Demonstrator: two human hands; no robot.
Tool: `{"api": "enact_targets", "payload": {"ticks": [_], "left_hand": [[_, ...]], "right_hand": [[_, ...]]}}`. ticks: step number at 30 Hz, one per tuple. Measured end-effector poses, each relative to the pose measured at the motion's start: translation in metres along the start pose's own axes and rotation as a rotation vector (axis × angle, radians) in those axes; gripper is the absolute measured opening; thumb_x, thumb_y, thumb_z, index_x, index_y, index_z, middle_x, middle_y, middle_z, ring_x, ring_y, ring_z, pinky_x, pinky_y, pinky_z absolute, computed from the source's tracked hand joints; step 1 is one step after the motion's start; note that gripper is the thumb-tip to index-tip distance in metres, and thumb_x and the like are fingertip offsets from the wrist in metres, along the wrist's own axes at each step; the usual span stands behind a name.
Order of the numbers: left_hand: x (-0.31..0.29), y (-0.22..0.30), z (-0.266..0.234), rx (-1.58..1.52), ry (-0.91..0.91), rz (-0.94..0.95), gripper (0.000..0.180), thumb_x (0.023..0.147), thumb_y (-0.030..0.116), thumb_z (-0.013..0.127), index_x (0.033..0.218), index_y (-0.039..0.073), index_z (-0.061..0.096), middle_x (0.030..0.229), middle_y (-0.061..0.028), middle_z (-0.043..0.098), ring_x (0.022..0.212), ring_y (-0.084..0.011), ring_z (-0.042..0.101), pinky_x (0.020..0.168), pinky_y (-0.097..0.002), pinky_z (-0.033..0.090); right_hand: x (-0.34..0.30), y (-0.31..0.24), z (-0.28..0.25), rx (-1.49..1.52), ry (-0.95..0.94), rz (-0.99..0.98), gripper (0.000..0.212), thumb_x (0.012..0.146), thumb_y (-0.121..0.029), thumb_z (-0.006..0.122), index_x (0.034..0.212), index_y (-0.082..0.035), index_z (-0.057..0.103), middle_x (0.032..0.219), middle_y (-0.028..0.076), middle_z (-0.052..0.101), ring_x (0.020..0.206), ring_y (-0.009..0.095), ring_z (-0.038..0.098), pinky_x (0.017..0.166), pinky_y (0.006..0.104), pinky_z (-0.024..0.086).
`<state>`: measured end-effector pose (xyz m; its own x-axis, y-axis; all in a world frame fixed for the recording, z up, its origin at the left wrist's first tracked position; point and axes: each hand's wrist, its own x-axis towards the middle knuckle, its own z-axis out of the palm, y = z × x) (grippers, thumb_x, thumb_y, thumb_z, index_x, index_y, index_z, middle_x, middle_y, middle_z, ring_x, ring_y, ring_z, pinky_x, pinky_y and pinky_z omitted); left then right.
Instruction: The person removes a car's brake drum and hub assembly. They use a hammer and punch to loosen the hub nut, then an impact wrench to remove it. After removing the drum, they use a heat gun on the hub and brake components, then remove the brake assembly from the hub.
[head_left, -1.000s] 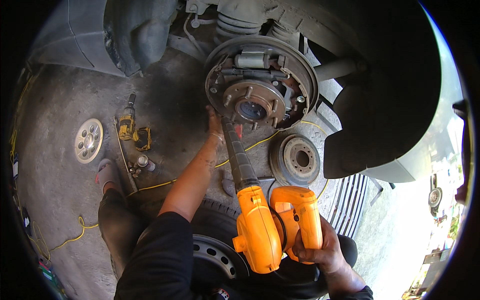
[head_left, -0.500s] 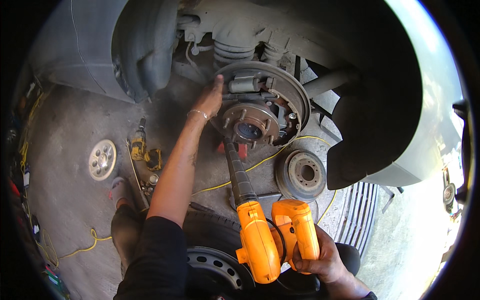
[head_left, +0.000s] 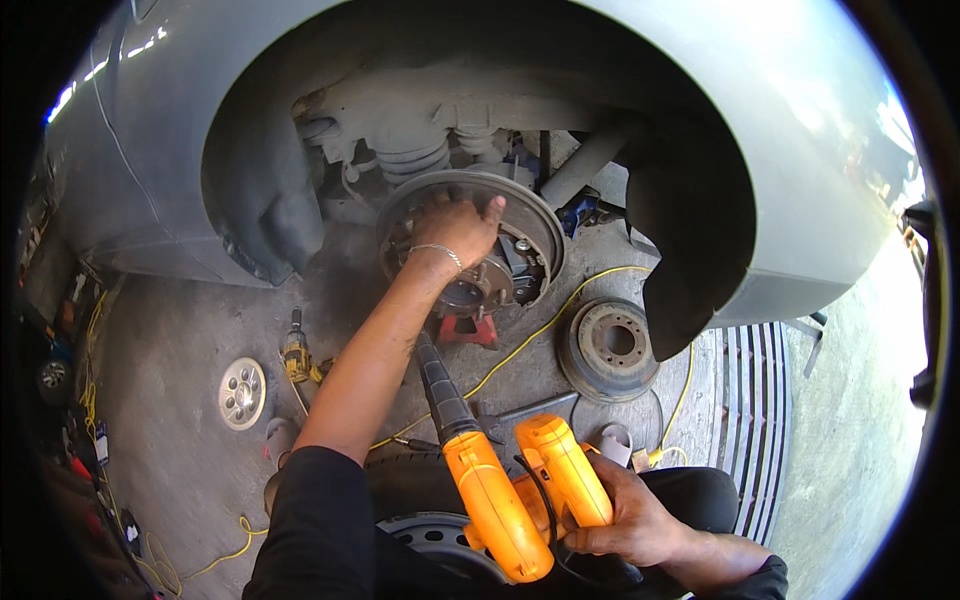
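Note:
My right hand (head_left: 632, 515) grips the handle of an orange electric blower (head_left: 497, 510). Its long black nozzle (head_left: 445, 390) points up at the lower side of an exposed drum brake assembly (head_left: 548, 240). Over the upper part of that assembly reaches my left hand (head_left: 462, 232), thumb apart and fingers stretched into shadow; whether they press on the parts is hard to see. Below the hand, the rusty wheel hub (head_left: 492, 285) with its studs is partly covered by my wrist. A brake drum (head_left: 612, 345) lies on the floor to the right.
The car's wheel arch (head_left: 745, 180) curves overhead. Beneath the hub stands a red jack stand (head_left: 468, 330). A wheel (head_left: 440, 535) lies by my legs. To the left are a yellow power tool (head_left: 296, 350) and a hubcap (head_left: 242, 393). A yellow cord (head_left: 530, 338) crosses the floor.
My left hand has moved from the backing plate's left edge onto the brake assembly's upper middle. The blower has shifted slightly left and down in view. The view has tilted, showing more wheel arch.

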<state>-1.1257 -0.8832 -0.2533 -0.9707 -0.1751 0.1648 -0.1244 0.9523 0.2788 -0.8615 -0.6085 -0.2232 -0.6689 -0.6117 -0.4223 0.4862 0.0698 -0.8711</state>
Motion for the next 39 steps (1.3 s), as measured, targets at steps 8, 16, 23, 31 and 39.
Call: {"api": "enact_targets", "payload": {"ticks": [8, 16, 23, 31, 39], "left_hand": [[-0.007, 0.073, 0.022, 0.580, -0.021, 0.025, 0.090, 0.097, 0.066, 0.038, 0.146, -0.009, 0.040, 0.152, -0.0295, 0.039, 0.143, -0.0443, 0.037, 0.117, -0.0544, 0.026], [-0.033, 0.113, 0.102, 1.074, -0.068, 0.404, 0.096, 0.093, 0.065, 0.049, 0.149, -0.011, 0.034, 0.156, -0.0326, 0.031, 0.146, -0.0484, 0.026, 0.119, -0.0593, 0.018], [-0.020, 0.062, 0.133, 1.115, 0.001, 1.076, 0.051, 0.098, 0.036, 0.047, 0.132, 0.002, 0.062, 0.139, -0.0146, 0.057, 0.137, -0.0346, 0.045, 0.119, -0.0560, 0.021], [-0.026, 0.058, 0.191, 1.304, -0.458, 1.180, 0.042, 0.098, 0.033, 0.050, 0.130, 0.010, 0.067, 0.138, -0.0077, 0.062, 0.134, -0.0264, 0.050, 0.117, -0.0477, 0.025], [-0.008, 0.077, 0.139, 1.069, -0.171, 1.000, 0.034, 0.096, 0.026, 0.050, 0.115, 0.010, 0.072, 0.123, -0.0081, 0.067, 0.129, -0.0244, 0.053, 0.110, -0.0425, 0.035]], "right_hand": [[-0.024, 0.010, -0.018, -0.111, -0.029, -0.057, 0.069, 0.075, -0.003, 0.080, 0.135, -0.001, 0.044, 0.094, 0.005, 0.061, 0.079, 0.010, 0.058, 0.070, 0.0250, 0.050], [-0.029, 0.023, -0.028, -0.336, 0.010, -0.172, 0.075, 0.075, -0.015, 0.077, 0.138, 0.006, 0.043, 0.121, 0.017, 0.057, 0.113, 0.025, 0.057, 0.100, 0.0356, 0.046], [-0.040, 0.037, -0.039, -0.171, 0.094, -0.103, 0.072, 0.073, -0.012, 0.078, 0.135, 0.007, 0.046, 0.116, 0.014, 0.060, 0.108, 0.021, 0.059, 0.098, 0.0337, 0.047], [-0.060, 0.040, -0.055, 0.024, 0.153, -0.124, 0.073, 0.074, -0.008, 0.077, 0.137, 0.006, 0.043, 0.114, 0.012, 0.059, 0.108, 0.021, 0.058, 0.098, 0.0334, 0.047], [-0.071, 0.050, -0.072, 0.179, 0.198, -0.181, 0.072, 0.075, 0.003, 0.075, 0.138, 0.003, 0.039, 0.108, 0.009, 0.057, 0.087, 0.015, 0.061, 0.075, 0.0279, 0.053]]}}
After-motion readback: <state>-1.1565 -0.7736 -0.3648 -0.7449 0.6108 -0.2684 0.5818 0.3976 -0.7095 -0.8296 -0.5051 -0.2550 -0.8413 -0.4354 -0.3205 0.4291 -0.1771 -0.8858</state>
